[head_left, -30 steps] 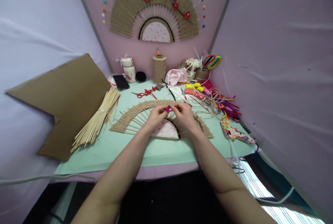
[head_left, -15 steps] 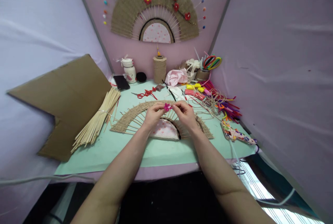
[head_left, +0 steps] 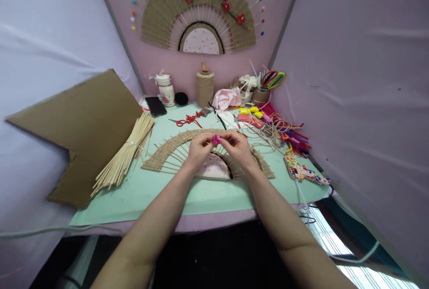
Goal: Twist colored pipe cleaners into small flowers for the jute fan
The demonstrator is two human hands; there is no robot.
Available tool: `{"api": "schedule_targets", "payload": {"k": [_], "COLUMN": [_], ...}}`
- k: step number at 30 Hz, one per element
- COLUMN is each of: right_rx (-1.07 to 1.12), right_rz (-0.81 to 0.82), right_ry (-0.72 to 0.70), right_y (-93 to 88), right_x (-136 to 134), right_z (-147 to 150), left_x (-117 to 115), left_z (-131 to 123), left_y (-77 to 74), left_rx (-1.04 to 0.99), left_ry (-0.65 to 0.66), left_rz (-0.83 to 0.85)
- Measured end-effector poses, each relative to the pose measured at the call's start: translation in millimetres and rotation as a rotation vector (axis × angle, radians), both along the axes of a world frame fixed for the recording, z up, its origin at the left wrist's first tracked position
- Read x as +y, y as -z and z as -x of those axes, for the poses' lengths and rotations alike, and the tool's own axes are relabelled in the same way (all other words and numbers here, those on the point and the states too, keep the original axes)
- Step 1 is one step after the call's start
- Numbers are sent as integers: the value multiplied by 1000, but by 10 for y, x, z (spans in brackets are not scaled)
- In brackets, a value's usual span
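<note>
A small magenta flower [head_left: 216, 139] is pinched between the fingertips of my left hand [head_left: 200, 146] and my right hand [head_left: 236, 146]. Both hands are closed on it, one from each side. Beneath them lies a fan [head_left: 167, 151] woven from twine over thin sticks, flat on the table. Its half-round centre of pink dotted cloth [head_left: 214, 167] has a black edge. My hands and wrists cover parts of the fan.
On the left are a bundle of sticks [head_left: 125, 150] and a cardboard sheet [head_left: 90, 123]. Red scissors [head_left: 181, 123], a twine spool [head_left: 205, 88] and a white bottle [head_left: 165, 90] stand or lie behind. Pipe cleaners [head_left: 298, 139] and a patterned glue gun [head_left: 303, 170] are at the right.
The fingertips have drawn slightly closer together around the flower, and it appears turned and more bunched. The fan has stayed in place.
</note>
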State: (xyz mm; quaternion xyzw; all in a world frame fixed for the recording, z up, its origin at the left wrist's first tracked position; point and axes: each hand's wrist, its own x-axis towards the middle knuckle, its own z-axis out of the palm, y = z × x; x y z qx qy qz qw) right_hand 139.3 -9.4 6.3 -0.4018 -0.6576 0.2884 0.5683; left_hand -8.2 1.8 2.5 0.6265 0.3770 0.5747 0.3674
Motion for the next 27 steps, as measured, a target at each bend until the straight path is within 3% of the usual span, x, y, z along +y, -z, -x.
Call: {"api": "schedule_targets", "payload": {"k": [4,13,19,27], "right_rx": [12,29,-141,-275], "right_rz": [13,-85,-330,-362], "right_ry": [-8,58,97,104], "right_y": [-15,1,-41,1], "right_x": [-14,18,-20,-3], "right_z": [-1,-27,-26,-40], "left_x": [-11,41,42,7], "left_z": [-4,15,20,-16], "left_y": [8,7,31,21], "left_rx": [-95,-367,-349,-193], "left_ry": [79,309,369,275], "left_rz": [192,419,435,342]}}
